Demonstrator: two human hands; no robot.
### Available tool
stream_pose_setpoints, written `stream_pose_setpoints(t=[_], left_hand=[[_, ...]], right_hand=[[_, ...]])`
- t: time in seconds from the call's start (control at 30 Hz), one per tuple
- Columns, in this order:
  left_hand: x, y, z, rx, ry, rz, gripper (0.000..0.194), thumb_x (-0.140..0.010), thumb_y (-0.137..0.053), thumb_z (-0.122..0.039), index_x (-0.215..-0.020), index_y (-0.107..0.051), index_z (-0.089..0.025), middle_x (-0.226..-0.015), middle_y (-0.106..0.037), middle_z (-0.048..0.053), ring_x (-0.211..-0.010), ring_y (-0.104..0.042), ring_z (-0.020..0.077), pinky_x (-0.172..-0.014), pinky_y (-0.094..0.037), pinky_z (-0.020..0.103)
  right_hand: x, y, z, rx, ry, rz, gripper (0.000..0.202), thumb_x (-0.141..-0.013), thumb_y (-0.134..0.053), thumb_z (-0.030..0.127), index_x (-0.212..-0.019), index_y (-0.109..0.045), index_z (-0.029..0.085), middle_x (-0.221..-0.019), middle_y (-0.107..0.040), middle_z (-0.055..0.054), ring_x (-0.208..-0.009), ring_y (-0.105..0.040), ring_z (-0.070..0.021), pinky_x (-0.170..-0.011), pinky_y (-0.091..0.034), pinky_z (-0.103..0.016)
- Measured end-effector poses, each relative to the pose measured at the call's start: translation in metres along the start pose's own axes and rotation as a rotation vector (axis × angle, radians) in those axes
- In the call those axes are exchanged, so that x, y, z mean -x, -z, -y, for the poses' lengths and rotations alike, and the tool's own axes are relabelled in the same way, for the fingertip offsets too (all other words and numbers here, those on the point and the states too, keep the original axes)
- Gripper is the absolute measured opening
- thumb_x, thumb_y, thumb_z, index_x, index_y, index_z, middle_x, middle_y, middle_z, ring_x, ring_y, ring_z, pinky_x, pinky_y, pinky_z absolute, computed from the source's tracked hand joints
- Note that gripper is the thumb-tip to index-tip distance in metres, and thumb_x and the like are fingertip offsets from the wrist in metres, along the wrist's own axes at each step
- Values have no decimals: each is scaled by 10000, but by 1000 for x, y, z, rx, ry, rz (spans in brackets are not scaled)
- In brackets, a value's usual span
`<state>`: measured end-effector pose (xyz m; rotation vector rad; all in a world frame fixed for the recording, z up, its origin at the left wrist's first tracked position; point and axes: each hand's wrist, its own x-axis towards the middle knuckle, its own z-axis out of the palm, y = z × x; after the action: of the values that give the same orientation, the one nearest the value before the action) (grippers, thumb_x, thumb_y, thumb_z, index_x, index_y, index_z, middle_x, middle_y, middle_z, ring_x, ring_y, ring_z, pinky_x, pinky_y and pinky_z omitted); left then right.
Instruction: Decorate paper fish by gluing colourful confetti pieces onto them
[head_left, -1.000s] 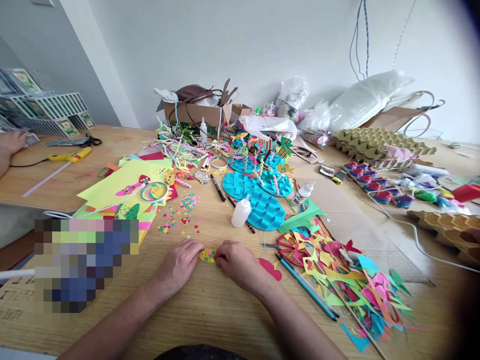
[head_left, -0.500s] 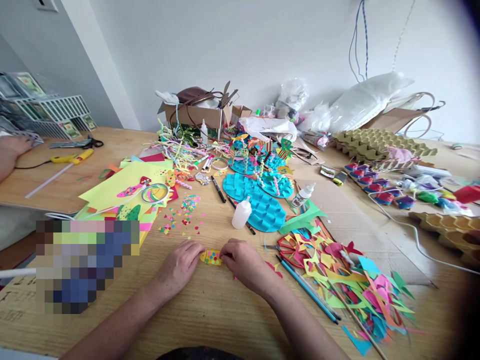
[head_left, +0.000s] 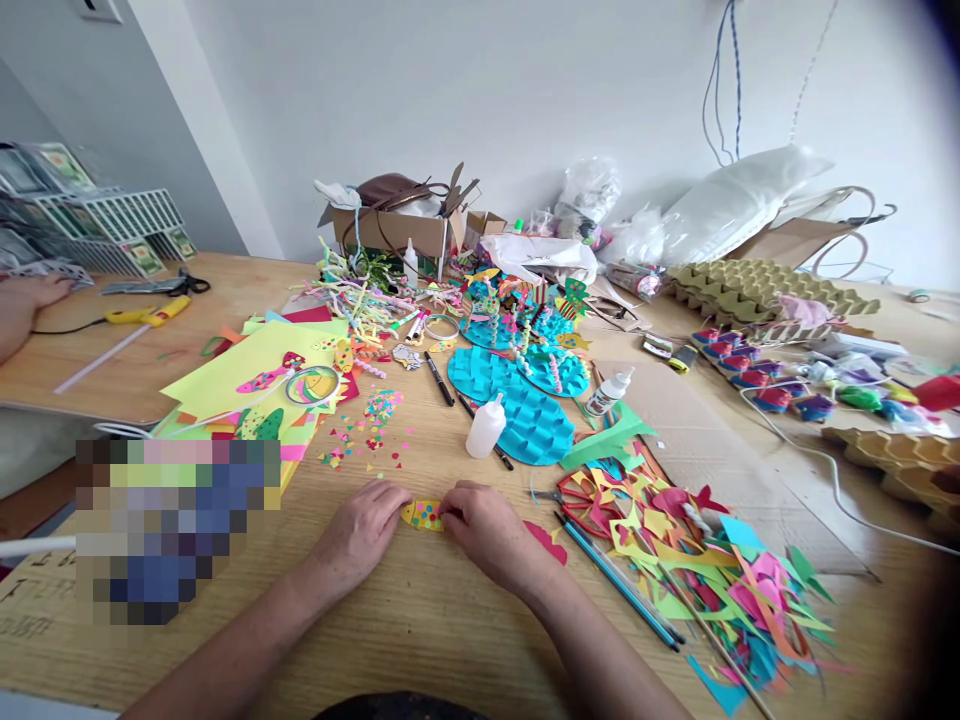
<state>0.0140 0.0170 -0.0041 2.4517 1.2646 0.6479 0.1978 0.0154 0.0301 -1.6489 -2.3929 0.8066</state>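
Observation:
A yellow paper fish (head_left: pixel 424 515) covered in coloured dots lies on the wooden table between my two hands. My left hand (head_left: pixel 367 530) is closed, its fingertips on the head end of the fish. At the tail end, the bent fingers of my right hand (head_left: pixel 484 530) pinch the fish and hide its tail. A piece of red paper (head_left: pixel 546 542) shows beside my right wrist. Beyond the hands stands a white squeeze bottle (head_left: pixel 486 428), and small paper dots (head_left: pixel 381 405) are scattered to its left.
Blue woven paper ovals (head_left: pixel 529 425) lie ahead, with a glue bottle (head_left: pixel 609 392) beside them. Paper scraps (head_left: pixel 720 560) and blue pens (head_left: pixel 619 580) cover the right. Coloured sheets (head_left: pixel 225 375) are stacked left. Another person's hand (head_left: pixel 37 290) rests by a yellow glue gun (head_left: pixel 146 314).
The view has shifted very slightly, and more of the red paper shows beside my right wrist. Both hands stay on the paper fish in nearly the same pose.

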Motion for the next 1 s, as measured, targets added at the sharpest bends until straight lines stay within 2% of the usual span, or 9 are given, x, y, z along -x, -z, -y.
stream_pose_setpoints(t=[0.47,0.53,0.63,0.73,0.87,1.0], left_hand=[[0,0,-1,45,32,-19,213,-761,-389,-68,-824,-553,-188,-786,-608,30,-775,-557,170,-712,-447,285],[-1,4,-2,119,80,-9,201,-764,-389,-98,-814,-558,-194,-784,-614,24,-766,-564,164,-708,-446,276],[-3,14,-2,280,227,-18,169,-772,-391,-170,-807,-554,-195,-782,-618,13,-744,-573,149,-681,-451,249],[-6,26,2,427,357,-40,170,-767,-397,-246,-805,-552,-188,-762,-606,9,-724,-568,148,-648,-457,236],[-8,33,4,551,411,52,191,-750,-423,-277,-828,-567,-179,-768,-605,15,-712,-567,157,-611,-463,236],[-9,31,1,540,404,86,168,-728,-454,-238,-824,-582,-186,-829,-635,21,-802,-580,174,-729,-459,267]], right_hand=[[2,-2,-1,10,-5,-26,200,-751,-459,164,-783,-655,187,-793,-635,-32,-739,-560,-143,-620,-352,-214],[4,5,-4,-7,-1,-51,206,-757,-450,150,-799,-649,185,-808,-629,-33,-748,-556,-137,-635,-355,-211],[7,21,-11,-52,-11,-106,198,-752,-452,125,-794,-639,175,-806,-614,-34,-733,-546,-126,-628,-356,-202],[12,31,-17,-27,-67,-85,179,-749,-465,136,-817,-626,172,-830,-603,-41,-719,-545,-129,-592,-349,-205],[12,26,-14,70,-76,-16,179,-756,-464,162,-859,-609,179,-885,-597,-44,-782,-552,-152,-609,-348,-221],[7,13,-6,156,-89,13,149,-725,-499,165,-842,-590,175,-896,-588,-50,-812,-543,-165,-635,-357,-231]])
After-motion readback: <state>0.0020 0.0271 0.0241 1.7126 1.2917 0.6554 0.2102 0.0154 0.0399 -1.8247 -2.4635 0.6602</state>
